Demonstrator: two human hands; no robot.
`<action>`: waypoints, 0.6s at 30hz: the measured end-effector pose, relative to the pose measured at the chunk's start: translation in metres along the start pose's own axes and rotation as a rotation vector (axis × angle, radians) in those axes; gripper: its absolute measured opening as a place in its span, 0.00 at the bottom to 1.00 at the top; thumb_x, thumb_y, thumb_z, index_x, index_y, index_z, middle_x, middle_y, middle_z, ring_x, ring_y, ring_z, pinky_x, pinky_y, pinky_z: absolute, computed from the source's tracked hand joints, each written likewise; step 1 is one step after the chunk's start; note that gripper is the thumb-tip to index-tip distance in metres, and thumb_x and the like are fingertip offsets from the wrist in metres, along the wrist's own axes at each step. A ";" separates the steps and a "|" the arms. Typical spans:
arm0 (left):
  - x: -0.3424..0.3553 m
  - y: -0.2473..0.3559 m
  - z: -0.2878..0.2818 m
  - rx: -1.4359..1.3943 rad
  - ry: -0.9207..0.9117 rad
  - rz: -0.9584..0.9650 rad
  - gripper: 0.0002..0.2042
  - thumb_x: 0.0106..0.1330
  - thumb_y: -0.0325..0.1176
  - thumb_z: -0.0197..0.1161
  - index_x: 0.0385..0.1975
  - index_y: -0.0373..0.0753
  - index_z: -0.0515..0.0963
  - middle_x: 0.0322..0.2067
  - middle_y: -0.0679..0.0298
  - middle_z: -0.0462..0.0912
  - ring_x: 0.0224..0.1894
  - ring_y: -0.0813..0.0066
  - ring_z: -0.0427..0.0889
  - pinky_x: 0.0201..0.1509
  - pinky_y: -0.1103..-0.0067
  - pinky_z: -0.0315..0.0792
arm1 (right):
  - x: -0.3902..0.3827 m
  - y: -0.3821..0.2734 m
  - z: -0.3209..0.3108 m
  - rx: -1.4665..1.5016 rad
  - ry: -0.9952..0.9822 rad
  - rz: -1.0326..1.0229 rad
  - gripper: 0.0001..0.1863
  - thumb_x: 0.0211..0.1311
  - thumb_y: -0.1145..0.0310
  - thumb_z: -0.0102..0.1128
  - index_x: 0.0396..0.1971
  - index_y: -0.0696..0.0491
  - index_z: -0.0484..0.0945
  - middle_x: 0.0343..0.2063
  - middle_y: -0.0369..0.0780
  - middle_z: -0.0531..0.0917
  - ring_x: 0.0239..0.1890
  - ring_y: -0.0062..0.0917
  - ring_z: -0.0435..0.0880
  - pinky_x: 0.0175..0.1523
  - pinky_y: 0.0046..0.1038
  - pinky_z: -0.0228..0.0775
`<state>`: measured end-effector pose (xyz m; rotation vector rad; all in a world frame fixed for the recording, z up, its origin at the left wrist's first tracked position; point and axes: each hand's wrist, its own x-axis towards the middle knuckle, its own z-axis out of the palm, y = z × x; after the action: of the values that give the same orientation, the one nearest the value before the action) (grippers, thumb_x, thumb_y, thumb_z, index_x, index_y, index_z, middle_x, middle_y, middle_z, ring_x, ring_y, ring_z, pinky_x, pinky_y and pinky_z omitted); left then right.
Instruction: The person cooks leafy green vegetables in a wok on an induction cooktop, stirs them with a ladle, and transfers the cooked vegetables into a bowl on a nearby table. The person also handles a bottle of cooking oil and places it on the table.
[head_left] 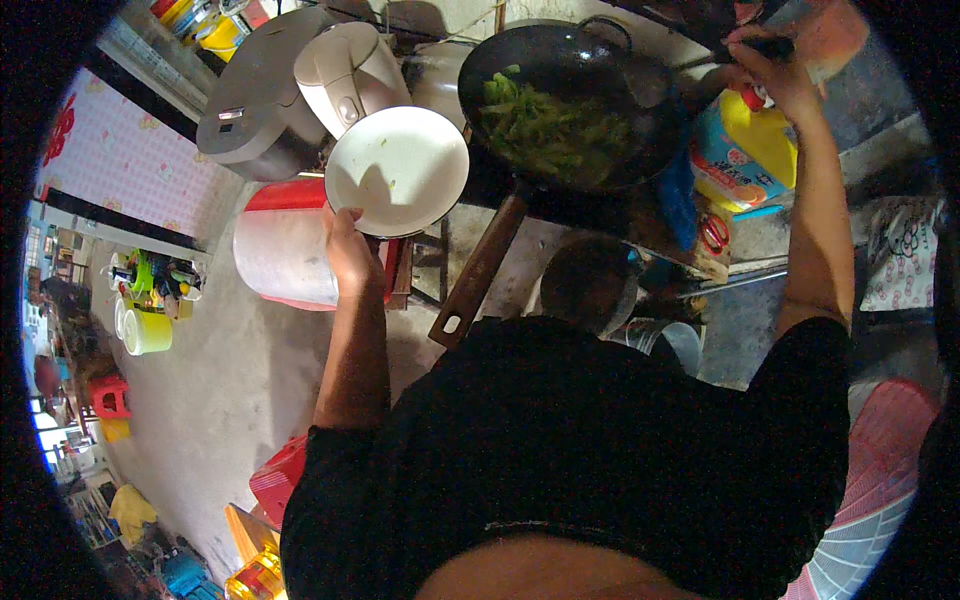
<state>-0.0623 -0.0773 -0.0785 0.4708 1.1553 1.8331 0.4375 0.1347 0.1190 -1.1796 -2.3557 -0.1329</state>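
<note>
My left hand (350,250) grips the rim of a white bowl (400,175), tilted so its inside faces up, with a few small green bits in it. Right of the bowl, a dark wok (640,85) holds cooked leafy greens (545,130). Its long wooden handle (482,265) points toward me. At the upper right, my right hand (780,85) is closed with its fingers around something dark, too dim to name. Just below that hand stands a yellow jug of detergent (745,155) with a red cap.
A grey rice cooker (255,95) and a beige electric kettle (350,75) stand behind the bowl. Beneath it is a red and silver drum (285,245). Red-handled scissors (714,233) lie by the jug, near a blue plastic bag (678,205). A dark pot (585,285) sits below the wok.
</note>
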 end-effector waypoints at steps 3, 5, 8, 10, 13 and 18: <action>0.003 0.003 0.003 0.000 -0.033 0.051 0.18 0.57 0.29 0.47 0.50 0.36 0.67 0.44 0.59 0.72 0.48 0.67 0.71 0.52 0.72 0.68 | -0.012 -0.004 0.010 0.510 0.031 0.577 0.18 0.57 0.63 0.63 0.44 0.56 0.74 0.40 0.41 0.81 0.35 0.29 0.84 0.37 0.26 0.79; 0.005 0.003 0.005 0.019 -0.030 0.051 0.18 0.57 0.28 0.47 0.49 0.37 0.67 0.44 0.59 0.72 0.48 0.67 0.71 0.52 0.72 0.67 | -0.027 -0.020 0.034 0.791 0.056 0.892 0.23 0.57 0.59 0.64 0.48 0.58 0.72 0.43 0.44 0.80 0.35 0.32 0.85 0.38 0.28 0.80; 0.007 0.000 0.009 0.050 -0.016 0.010 0.18 0.57 0.28 0.48 0.49 0.37 0.67 0.44 0.59 0.72 0.48 0.67 0.71 0.53 0.71 0.66 | -0.066 -0.045 0.089 1.161 0.110 0.838 0.23 0.59 0.53 0.58 0.50 0.51 0.72 0.35 0.40 0.82 0.33 0.25 0.83 0.29 0.22 0.72; 0.010 0.001 0.010 0.090 -0.020 -0.001 0.18 0.56 0.28 0.48 0.49 0.36 0.67 0.44 0.59 0.72 0.48 0.67 0.71 0.53 0.71 0.66 | -0.081 -0.057 0.112 1.287 0.072 0.873 0.22 0.60 0.52 0.56 0.50 0.48 0.73 0.33 0.38 0.82 0.31 0.20 0.82 0.27 0.20 0.69; 0.010 0.003 0.012 0.005 -0.053 -0.033 0.18 0.56 0.28 0.48 0.48 0.36 0.66 0.44 0.58 0.72 0.47 0.66 0.71 0.54 0.71 0.66 | -0.096 -0.070 0.117 1.348 -0.101 0.988 0.20 0.60 0.52 0.55 0.48 0.46 0.75 0.31 0.37 0.82 0.26 0.17 0.78 0.28 0.19 0.68; 0.010 0.007 0.022 0.023 -0.071 0.016 0.18 0.57 0.28 0.48 0.49 0.35 0.66 0.45 0.58 0.71 0.48 0.66 0.71 0.54 0.71 0.66 | -0.108 -0.109 0.130 1.267 0.174 0.939 0.17 0.59 0.54 0.56 0.45 0.46 0.77 0.25 0.37 0.81 0.22 0.16 0.76 0.26 0.19 0.66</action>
<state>-0.0555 -0.0581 -0.0629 0.5556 1.1285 1.8033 0.3568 0.0280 -0.0315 -1.2596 -1.0411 1.2748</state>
